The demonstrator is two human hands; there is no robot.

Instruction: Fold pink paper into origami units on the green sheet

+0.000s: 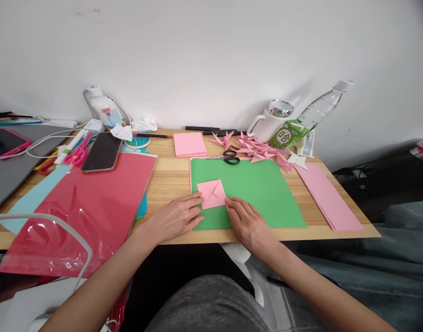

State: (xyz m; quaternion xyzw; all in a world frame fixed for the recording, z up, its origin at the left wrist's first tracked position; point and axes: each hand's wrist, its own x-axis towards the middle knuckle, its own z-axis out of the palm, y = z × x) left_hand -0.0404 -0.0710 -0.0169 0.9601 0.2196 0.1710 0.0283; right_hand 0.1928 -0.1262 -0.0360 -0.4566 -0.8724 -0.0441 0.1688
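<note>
A small pink paper (211, 194), folded square with crossing flaps, lies on a stack of green paper (256, 193). At its left edge is my left hand (181, 213), fingers stretched out and resting on the paper's edge and the green sheet. My right hand (245, 219) has its fingers curled together and pinches the lower right corner of the folded paper; the thumb is mostly hidden. Beyond the hands, black-handled scissors (231, 157) lie across the green stack's far edge. Several folded pink pointed pieces (260, 148) are heaped behind it.
Pink squares (190, 144) are stacked at the back; pink strips (331, 198) lie right. A white mug (268, 122) and leaning clear bottle (324, 108) stand back right. Left are a red sheet in plastic (104, 203), a phone (102, 152) and pink scissors (79, 152).
</note>
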